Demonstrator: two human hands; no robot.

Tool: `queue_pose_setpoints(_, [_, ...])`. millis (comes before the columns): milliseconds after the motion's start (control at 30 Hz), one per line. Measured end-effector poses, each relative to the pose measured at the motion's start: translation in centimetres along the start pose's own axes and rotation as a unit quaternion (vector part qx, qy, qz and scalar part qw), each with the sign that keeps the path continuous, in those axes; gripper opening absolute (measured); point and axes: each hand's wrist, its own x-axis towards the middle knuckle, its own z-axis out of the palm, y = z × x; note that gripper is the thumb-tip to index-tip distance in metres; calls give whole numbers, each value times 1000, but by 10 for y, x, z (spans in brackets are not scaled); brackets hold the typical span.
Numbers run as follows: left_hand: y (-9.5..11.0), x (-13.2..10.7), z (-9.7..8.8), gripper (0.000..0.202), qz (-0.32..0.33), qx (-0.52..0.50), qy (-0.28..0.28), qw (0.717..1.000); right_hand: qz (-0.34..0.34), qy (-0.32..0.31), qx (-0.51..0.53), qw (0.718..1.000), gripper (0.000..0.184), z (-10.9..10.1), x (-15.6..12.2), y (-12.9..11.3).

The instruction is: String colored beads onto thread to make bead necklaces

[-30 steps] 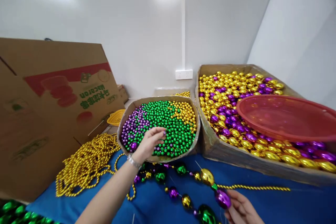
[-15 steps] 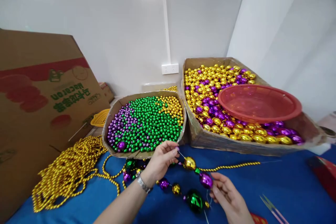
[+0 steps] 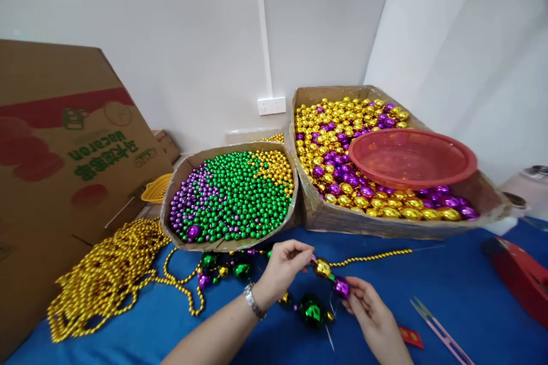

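Shiny beads are threaded on a thin string between my two hands. My left hand, a metal watch on its wrist, pinches the string at a small purple bead. Against those fingertips sits a gold bead, followed by a small green bead and a larger purple bead. My right hand grips that larger purple bead between thumb and fingers. Below, a big green bead lies on the blue cloth beside a thin needle-like piece. More strung beads lie partly hidden behind my left hand.
A shallow carton holds small green, purple and gold beads. The larger carton holds gold and purple beads under a red basin. Gold bead strands pile at left near a Macaron box. Tweezers lie right.
My left hand has moved right, closer to my right hand. The bare thread between its fingers and the gold bead has closed up. The view has shifted slightly.
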Motion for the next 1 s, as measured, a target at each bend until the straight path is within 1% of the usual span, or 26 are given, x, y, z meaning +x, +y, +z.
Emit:
queue_pose_setpoints(67, [-6,-3,9,26,52,62,-13,997,16,-16,-56,998,37,-11,0,8])
queue_pose_setpoints(133, [-4,-7,16,22,111,125,-21,986,2,-26,-145,989,35,-23,0,10])
queue_pose_setpoints(200, [4,-10,20,20,143,160,-31,976,-57,-23,-243,968,33,-31,0,3])
queue_pose_setpoints(267, [17,-11,22,20,157,171,-41,972,-123,-18,-306,944,34,-31,-1,-11])
queue_pose_setpoints(300, [25,-12,22,20,164,172,-43,970,-146,-22,-320,936,35,-28,-2,-20])
queue_pose_setpoints(367, [41,-14,21,20,178,163,-41,970,-179,-44,-323,928,38,-17,-5,-39])
queue_pose_setpoints(467, [64,-22,16,20,186,131,-31,973,-225,-90,-319,916,33,4,-9,-61])
queue_pose_setpoints(533, [75,-33,6,19,180,121,-32,976,-250,-114,-321,906,29,14,-10,-66])
queue_pose_setpoints(567, [79,-40,-3,18,175,130,-28,976,-261,-120,-322,902,29,16,-9,-66])
queue_pose_setpoints(600, [79,-49,-17,18,169,151,-14,974,-271,-121,-323,899,29,17,-9,-65])
queue_pose_setpoints(633, [78,-60,-35,19,163,183,19,969,-279,-115,-325,896,28,17,-8,-63])
queue_pose_setpoints(667, [74,-72,-58,22,157,231,68,958,-284,-105,-327,895,28,15,-7,-60])
queue_pose_setpoints(700, [67,-87,-86,23,149,281,139,938,-288,-92,-328,895,27,13,-6,-58])
queue_pose_setpoints(733, [58,-105,-118,25,133,334,208,910,-291,-79,-328,895,27,10,-6,-55])
queue_pose_setpoints(767, [47,-126,-153,27,115,382,284,872,-292,-64,-328,896,26,7,-6,-53])
queue_pose_setpoints(800, [35,-149,-188,29,81,426,354,829,-290,-54,-329,897,26,4,-6,-52])
queue_pose_setpoints(833, [21,-174,-223,31,35,456,428,780,-284,-48,-329,899,26,2,-6,-52])
queue_pose_setpoints(867, [6,-201,-254,32,-29,482,484,729,-274,-47,-331,902,26,0,-6,-52])
queue_pose_setpoints(900, [-10,-228,-281,31,-103,496,512,693,-262,-49,-334,904,26,-1,-7,-54])
queue_pose_setpoints(933, [-27,-253,-302,31,-180,499,511,676,-251,-55,-336,906,27,-2,-7,-56])
queue_pose_setpoints(967, [-43,-276,-317,32,-241,486,506,671,-243,-62,-338,907,27,-2,-8,-58])
queue_pose_setpoints(1000, [-59,-295,-325,35,-256,466,504,681,-239,-68,-339,907,28,-1,-8,-60])
